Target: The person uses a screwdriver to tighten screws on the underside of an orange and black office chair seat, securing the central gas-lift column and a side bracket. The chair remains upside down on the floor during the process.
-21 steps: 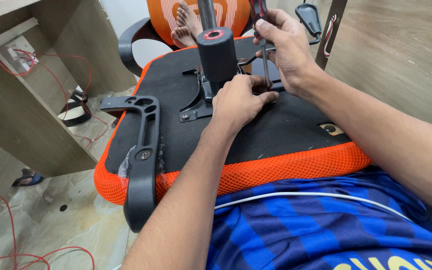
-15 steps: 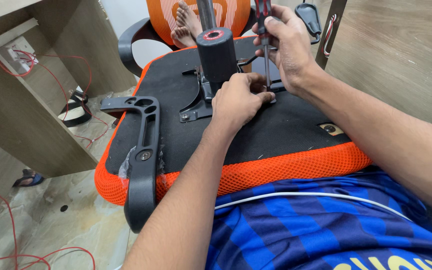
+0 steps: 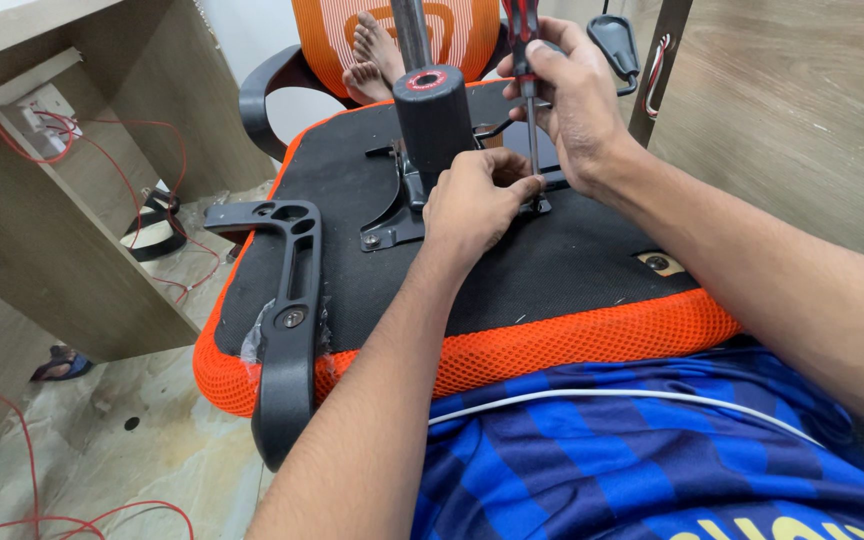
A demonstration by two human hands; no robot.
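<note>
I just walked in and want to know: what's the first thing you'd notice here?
An upside-down orange chair seat fills the middle, its black armrest at the left edge. The right hand holds a red-handled screwdriver upright over the black metal mechanism, and the left hand pinches at its tip.

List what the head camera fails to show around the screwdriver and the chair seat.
- Screwdriver tip and any screw: head view, hidden behind the left hand fingers.
- Screwdriver handle top: cut off by the upper edge; the right hand covers part of it.
- Mounting plate under the black cylinder: mostly hidden by the left hand.
- Chair seat near edge: covered by the blue shirt.
</note>
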